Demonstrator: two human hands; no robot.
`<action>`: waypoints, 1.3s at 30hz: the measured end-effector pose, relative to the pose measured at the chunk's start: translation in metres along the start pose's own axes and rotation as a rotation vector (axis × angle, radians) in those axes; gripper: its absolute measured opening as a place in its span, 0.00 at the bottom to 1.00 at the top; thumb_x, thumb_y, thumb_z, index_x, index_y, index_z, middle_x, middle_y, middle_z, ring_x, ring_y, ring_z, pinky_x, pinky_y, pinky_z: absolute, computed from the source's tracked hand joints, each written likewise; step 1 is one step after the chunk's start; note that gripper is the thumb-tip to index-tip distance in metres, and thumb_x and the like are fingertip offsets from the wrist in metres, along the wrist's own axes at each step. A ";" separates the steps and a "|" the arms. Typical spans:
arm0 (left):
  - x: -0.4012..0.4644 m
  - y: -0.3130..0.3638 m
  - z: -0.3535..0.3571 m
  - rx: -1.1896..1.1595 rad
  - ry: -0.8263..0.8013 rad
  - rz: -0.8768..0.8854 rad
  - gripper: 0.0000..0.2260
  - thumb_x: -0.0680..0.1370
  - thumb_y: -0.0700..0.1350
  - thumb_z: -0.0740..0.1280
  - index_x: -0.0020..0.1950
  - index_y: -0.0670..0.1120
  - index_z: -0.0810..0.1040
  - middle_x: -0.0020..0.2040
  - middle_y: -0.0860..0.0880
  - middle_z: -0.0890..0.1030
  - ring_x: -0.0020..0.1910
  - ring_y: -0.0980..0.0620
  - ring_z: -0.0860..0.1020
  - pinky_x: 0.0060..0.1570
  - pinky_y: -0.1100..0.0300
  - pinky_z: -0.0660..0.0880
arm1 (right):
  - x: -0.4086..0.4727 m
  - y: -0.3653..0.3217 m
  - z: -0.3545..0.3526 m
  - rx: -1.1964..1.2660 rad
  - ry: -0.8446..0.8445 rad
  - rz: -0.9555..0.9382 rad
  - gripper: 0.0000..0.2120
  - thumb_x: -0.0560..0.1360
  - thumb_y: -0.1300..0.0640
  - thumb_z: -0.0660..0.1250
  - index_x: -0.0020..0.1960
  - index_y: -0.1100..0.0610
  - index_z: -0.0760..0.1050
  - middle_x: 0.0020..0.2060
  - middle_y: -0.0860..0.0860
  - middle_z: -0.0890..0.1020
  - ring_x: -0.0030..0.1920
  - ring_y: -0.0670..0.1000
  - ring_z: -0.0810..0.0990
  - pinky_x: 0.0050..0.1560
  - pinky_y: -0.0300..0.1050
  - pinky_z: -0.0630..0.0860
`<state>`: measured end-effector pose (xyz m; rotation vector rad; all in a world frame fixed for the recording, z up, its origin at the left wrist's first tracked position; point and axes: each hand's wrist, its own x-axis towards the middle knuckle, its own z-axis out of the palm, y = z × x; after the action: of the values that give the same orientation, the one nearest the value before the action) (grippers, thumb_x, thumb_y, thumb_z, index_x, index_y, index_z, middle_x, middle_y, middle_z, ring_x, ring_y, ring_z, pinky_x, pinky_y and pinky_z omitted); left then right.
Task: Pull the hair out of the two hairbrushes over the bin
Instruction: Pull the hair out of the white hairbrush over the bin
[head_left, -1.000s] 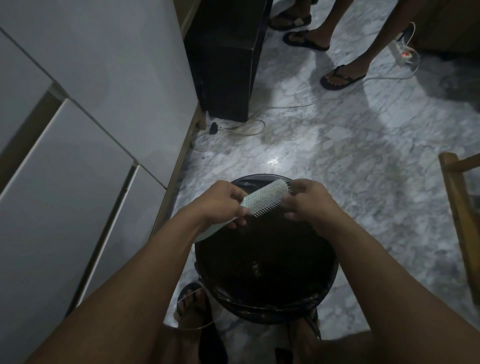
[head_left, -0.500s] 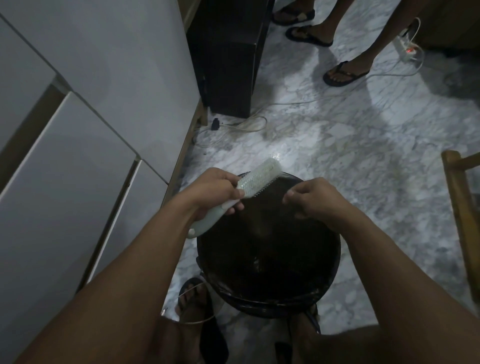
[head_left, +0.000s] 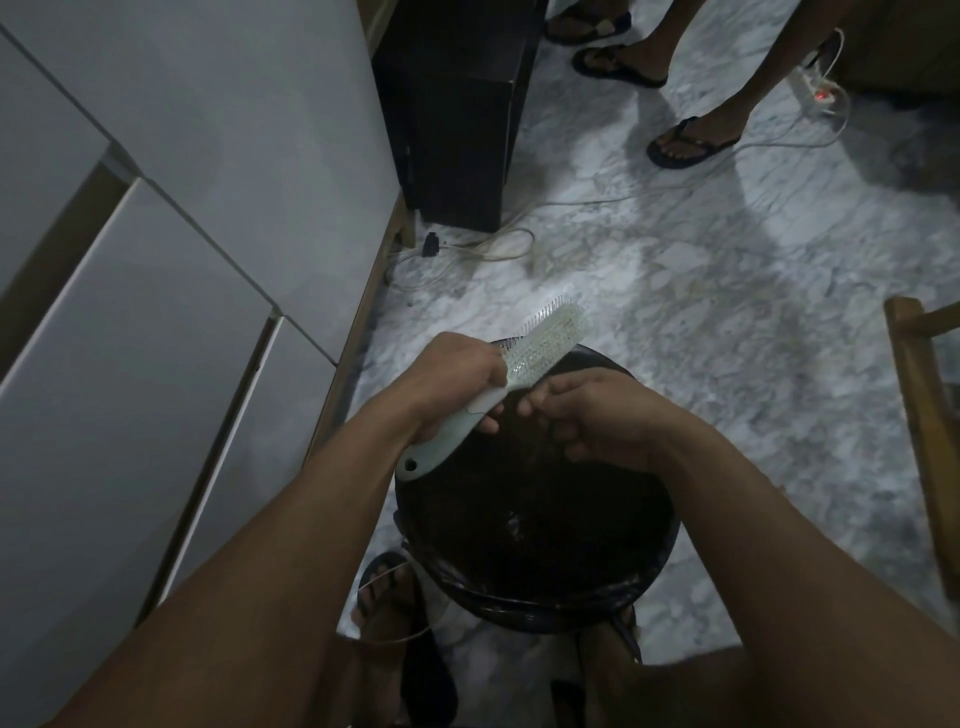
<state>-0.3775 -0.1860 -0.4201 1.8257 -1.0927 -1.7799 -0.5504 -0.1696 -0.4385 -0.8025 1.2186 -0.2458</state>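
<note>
Pale green plastic hairbrush (head_left: 540, 358) is being gripped by the left hand (head_left: 452, 382) over the round black bin (head_left: 545, 603); right hand (head_left: 597, 421) is pinching at its bristles, hair unclear; second brush unseen, probably pending.

Single view: head-worn wide-angle camera, looking forward and steeply down along both forearms. Close range: the round black bin (head_left: 535, 525) sits directly below, at lower centre. White cabinet fronts (head_left: 171, 218) run down the left edge, bowed by the lens. The grey-veined marble floor (head_left: 727, 312) fills the right and top.
</note>
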 end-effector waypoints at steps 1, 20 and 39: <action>0.000 0.000 -0.001 0.011 0.022 0.016 0.05 0.74 0.31 0.64 0.41 0.36 0.79 0.39 0.38 0.78 0.31 0.47 0.78 0.25 0.59 0.78 | -0.001 -0.001 -0.002 -0.033 0.008 0.001 0.10 0.78 0.65 0.59 0.43 0.59 0.77 0.28 0.49 0.71 0.26 0.45 0.65 0.28 0.38 0.62; 0.010 -0.008 -0.007 -0.042 0.081 0.047 0.11 0.76 0.31 0.66 0.40 0.45 0.81 0.43 0.42 0.82 0.36 0.49 0.80 0.33 0.57 0.81 | 0.017 0.014 -0.011 -0.429 0.448 -0.046 0.16 0.75 0.56 0.69 0.61 0.59 0.72 0.48 0.55 0.81 0.36 0.50 0.83 0.37 0.45 0.79; 0.018 -0.020 0.001 -0.057 0.187 0.076 0.10 0.71 0.33 0.75 0.39 0.47 0.82 0.49 0.43 0.83 0.43 0.46 0.83 0.41 0.52 0.83 | 0.008 0.005 -0.012 -0.103 0.542 -0.056 0.11 0.73 0.69 0.64 0.34 0.60 0.79 0.28 0.54 0.80 0.27 0.49 0.77 0.33 0.45 0.81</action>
<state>-0.3749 -0.1860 -0.4467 1.8483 -1.0151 -1.5461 -0.5601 -0.1757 -0.4489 -0.8905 1.7289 -0.4697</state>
